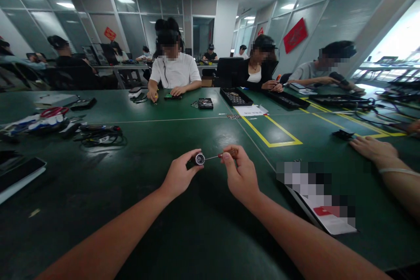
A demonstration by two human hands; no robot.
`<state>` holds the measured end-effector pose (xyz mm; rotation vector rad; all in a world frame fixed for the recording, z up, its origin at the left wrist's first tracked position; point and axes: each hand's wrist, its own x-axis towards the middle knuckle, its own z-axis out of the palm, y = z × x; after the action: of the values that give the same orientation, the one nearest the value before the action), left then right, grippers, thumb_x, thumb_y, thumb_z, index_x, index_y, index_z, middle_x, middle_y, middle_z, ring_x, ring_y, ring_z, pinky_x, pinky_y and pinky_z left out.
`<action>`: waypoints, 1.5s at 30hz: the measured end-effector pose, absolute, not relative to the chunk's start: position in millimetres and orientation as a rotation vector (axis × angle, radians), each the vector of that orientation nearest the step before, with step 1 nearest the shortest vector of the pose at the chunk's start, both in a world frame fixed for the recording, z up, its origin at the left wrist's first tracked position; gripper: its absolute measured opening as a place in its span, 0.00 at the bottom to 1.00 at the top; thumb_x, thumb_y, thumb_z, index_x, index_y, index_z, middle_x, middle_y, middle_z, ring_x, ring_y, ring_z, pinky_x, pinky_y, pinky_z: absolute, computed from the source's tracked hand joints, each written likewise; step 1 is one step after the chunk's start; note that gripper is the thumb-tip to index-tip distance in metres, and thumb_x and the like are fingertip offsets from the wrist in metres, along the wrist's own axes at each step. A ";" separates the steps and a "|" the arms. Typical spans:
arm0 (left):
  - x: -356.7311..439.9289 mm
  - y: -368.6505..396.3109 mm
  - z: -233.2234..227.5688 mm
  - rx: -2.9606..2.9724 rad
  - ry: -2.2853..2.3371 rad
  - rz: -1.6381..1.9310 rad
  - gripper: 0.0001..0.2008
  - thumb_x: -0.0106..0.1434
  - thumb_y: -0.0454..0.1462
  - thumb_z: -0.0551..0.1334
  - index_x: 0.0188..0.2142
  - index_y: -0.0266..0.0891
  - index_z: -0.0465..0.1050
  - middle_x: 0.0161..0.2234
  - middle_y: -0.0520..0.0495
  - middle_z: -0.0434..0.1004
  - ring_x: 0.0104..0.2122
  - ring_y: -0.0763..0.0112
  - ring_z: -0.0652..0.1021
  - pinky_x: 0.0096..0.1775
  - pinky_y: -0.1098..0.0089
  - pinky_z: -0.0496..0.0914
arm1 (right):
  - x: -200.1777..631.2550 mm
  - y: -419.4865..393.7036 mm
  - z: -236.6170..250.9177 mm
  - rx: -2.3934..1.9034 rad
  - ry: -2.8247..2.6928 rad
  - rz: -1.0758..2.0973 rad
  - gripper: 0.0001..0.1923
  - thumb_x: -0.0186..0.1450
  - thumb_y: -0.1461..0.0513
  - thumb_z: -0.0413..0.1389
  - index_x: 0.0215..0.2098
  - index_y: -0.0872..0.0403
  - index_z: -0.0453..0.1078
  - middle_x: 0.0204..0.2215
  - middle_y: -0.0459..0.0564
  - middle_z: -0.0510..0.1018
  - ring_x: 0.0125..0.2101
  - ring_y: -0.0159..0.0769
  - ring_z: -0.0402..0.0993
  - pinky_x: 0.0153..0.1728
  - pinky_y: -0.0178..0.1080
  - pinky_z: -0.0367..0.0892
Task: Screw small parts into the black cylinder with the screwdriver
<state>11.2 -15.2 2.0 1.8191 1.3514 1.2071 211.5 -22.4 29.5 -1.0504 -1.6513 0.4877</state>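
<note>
Screwdriver (226,155) pinched in my right hand (241,175), tip at the small round part (198,159) gripped by my left hand (179,175), near table (197,227) centre. I judge fastening underway; steady alignment needed next.

The green table (197,236) lies bare in front of and beneath the left hand (179,177) and right hand (241,177), with open room forward toward the yellow taped rectangle (272,133). To the right, a paper sheet (328,221) lies near the right forearm, and beyond it a neighbour's hand (372,148) rests on the surface, closing that side. To the left, a tangle of black cables (100,135) and a flat dark device (18,175) at the edge stand well apart, leaving a wide lane between them and the left hand.
</note>
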 end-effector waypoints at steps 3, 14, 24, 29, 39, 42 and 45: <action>9.5 -14.4 1.5 1.885 1.342 1.189 0.18 0.61 0.32 0.68 0.51 0.43 0.77 0.51 0.45 0.79 0.53 0.59 0.77 0.59 0.55 0.68 | 211.0 -22.4 30.6 -1.008 -1.697 0.523 0.06 0.73 0.58 0.50 0.44 0.50 0.67 0.31 0.47 0.79 0.33 0.38 0.78 0.37 0.40 0.69; 6.1 -13.1 -7.5 1.934 1.284 1.187 0.18 0.64 0.34 0.67 0.53 0.46 0.76 0.52 0.48 0.79 0.54 0.60 0.77 0.60 0.57 0.67 | 212.5 -18.3 27.2 -1.025 -1.680 0.538 0.07 0.73 0.58 0.50 0.45 0.50 0.67 0.33 0.47 0.80 0.34 0.38 0.79 0.38 0.40 0.69; 8.7 -17.2 -2.7 1.974 1.330 1.198 0.19 0.62 0.33 0.68 0.52 0.46 0.77 0.51 0.47 0.79 0.52 0.59 0.77 0.57 0.56 0.69 | 211.0 -27.6 36.0 -1.036 -1.715 0.512 0.13 0.74 0.55 0.48 0.38 0.50 0.71 0.22 0.42 0.73 0.23 0.34 0.70 0.26 0.36 0.62; 8.3 -14.5 -5.6 1.982 1.307 1.229 0.19 0.61 0.32 0.69 0.52 0.46 0.77 0.50 0.47 0.80 0.52 0.60 0.77 0.58 0.56 0.69 | 207.3 -30.0 37.1 -1.091 -1.747 0.356 0.14 0.74 0.56 0.47 0.40 0.51 0.73 0.26 0.45 0.77 0.24 0.35 0.72 0.28 0.38 0.63; 7.0 -14.9 -5.0 1.986 1.370 1.241 0.17 0.62 0.32 0.68 0.51 0.45 0.78 0.50 0.46 0.80 0.51 0.59 0.78 0.57 0.54 0.69 | 210.3 -27.0 38.1 -1.166 -1.889 0.339 0.17 0.75 0.55 0.44 0.38 0.50 0.71 0.25 0.46 0.77 0.26 0.38 0.74 0.29 0.39 0.60; 6.3 -14.0 -6.1 2.024 1.375 1.216 0.17 0.62 0.33 0.68 0.51 0.46 0.78 0.50 0.47 0.80 0.51 0.59 0.77 0.57 0.54 0.69 | 210.8 -25.2 35.9 -1.169 -1.854 0.360 0.15 0.75 0.57 0.43 0.44 0.50 0.70 0.27 0.46 0.79 0.24 0.37 0.74 0.29 0.39 0.61; 5.4 -13.6 -6.4 2.052 1.405 1.210 0.17 0.63 0.33 0.68 0.52 0.46 0.78 0.50 0.47 0.80 0.51 0.58 0.77 0.56 0.55 0.69 | 211.7 -23.8 34.6 -1.148 -1.837 0.405 0.12 0.74 0.60 0.44 0.49 0.51 0.67 0.30 0.46 0.79 0.26 0.37 0.75 0.31 0.39 0.63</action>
<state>5.4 -13.6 -6.4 2.0520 1.4048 1.2101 211.7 -23.8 34.6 -1.1476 -1.8371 0.4047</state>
